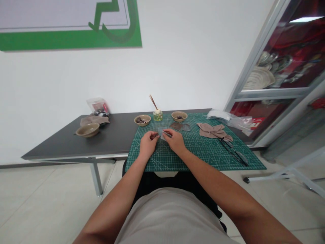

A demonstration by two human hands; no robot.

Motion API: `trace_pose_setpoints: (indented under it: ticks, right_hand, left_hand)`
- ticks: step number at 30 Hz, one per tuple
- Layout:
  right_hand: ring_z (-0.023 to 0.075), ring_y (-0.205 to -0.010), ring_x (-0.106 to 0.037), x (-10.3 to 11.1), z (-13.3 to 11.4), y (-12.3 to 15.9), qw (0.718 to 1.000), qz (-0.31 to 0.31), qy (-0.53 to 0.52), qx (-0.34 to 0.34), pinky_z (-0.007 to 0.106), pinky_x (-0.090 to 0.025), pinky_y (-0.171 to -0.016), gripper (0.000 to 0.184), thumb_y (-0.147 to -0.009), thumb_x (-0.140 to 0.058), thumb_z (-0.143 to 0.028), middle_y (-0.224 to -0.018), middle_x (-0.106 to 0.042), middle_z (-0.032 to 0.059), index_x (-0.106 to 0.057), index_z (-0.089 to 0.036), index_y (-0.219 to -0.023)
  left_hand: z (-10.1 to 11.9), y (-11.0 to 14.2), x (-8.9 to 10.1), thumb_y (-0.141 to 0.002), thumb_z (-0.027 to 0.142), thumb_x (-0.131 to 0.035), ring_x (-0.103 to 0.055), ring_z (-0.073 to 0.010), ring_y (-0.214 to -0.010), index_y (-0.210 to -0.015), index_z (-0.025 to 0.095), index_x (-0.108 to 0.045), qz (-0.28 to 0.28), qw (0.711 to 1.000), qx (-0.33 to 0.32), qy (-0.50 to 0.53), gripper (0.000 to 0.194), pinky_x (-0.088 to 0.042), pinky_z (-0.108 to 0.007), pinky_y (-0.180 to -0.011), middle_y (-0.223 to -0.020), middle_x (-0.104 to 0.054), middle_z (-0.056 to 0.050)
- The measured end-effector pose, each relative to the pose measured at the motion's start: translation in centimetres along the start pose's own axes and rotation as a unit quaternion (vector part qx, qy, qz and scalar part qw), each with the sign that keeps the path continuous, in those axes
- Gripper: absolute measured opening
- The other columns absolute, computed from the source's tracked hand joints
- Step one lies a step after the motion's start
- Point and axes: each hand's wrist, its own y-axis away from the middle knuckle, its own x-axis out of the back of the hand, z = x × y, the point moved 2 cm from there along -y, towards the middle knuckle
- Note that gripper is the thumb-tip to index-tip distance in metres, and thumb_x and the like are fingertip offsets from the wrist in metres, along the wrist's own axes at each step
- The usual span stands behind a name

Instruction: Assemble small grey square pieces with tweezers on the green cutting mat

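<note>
My left hand [148, 144] and my right hand [175, 140] sit close together on a green cutting mat [203, 152]. Between them is a small grey sheet [161, 133], pinched at its edge by my left fingers. My right fingers hold a slim silver tool [167, 134] against that sheet. Just beyond my right hand lie thin brown and grey pieces [179, 126]. Further right lies crumpled beige fabric [212, 130], and a long dark tool [233, 151] rests on the mat's right side.
Two tan bowls of dark bits [142, 120] [179, 116] and a small glass jar with sticks [157, 115] stand at the mat's far edge. A dark table [111, 135] extends left, holding a third bowl [87, 129], fabric and a plastic bag [98, 106].
</note>
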Motion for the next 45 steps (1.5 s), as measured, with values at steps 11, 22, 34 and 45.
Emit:
trace_pose_setpoints:
  ticks: [11, 22, 34, 45]
  right_hand:
    - [0.0201, -0.087, -0.065, -0.2, 0.1, 0.4, 0.996, 0.014, 0.07, 0.044, 0.033, -0.049, -0.082, 0.011, -0.085, -0.062, -0.024, -0.09, -0.072, 0.0039, -0.07, -0.021, -0.091]
    - [0.019, -0.08, -0.057, 0.6, 0.0, 0.6, 0.992, 0.088, 0.063, 0.067, 0.034, -0.047, -0.076, 0.016, -0.087, -0.065, -0.035, -0.081, -0.059, 0.0041, -0.077, -0.025, -0.089]
    - [0.0178, -0.087, -0.064, 0.5, -0.3, 0.7, 0.996, 0.042, -0.032, 0.078, 0.032, -0.052, -0.081, 0.016, -0.086, -0.06, -0.024, -0.094, -0.068, 0.0053, -0.075, -0.023, -0.093]
    - [0.0185, -0.095, -0.064, 0.2, -0.5, 0.9, 0.992, -0.008, 0.001, 0.126, 0.034, -0.05, -0.088, 0.008, -0.083, -0.064, -0.023, -0.1, -0.068, 0.0064, -0.069, -0.021, -0.077]
  left_hand:
    - [0.0, 0.3, -0.1, -0.079, 0.021, -0.062, -0.059, -0.0161, -0.07, -0.082, 0.02, -0.064, -0.029, 0.999, -0.023, -0.021, 0.004, -0.043, -0.028, -0.069, -0.077, -0.066, -0.001]
    - [-0.4, 0.3, -0.3, -0.08, 0.023, -0.062, -0.057, -0.0148, -0.069, -0.082, 0.02, -0.063, -0.039, 0.999, -0.023, 0.017, 0.004, -0.043, -0.027, -0.067, -0.075, -0.064, 0.001]
    - [-0.3, 0.4, 0.1, -0.079, 0.015, -0.058, -0.054, -0.0134, -0.071, -0.094, 0.021, -0.068, -0.035, 0.997, -0.075, 0.004, 0.018, -0.044, -0.026, -0.071, -0.084, -0.062, -0.001]
    - [-0.4, 0.4, 0.3, -0.08, 0.018, -0.055, -0.059, -0.016, -0.078, -0.082, 0.021, -0.071, -0.016, 0.998, -0.064, 0.008, 0.017, -0.045, -0.028, -0.074, -0.082, -0.067, -0.002]
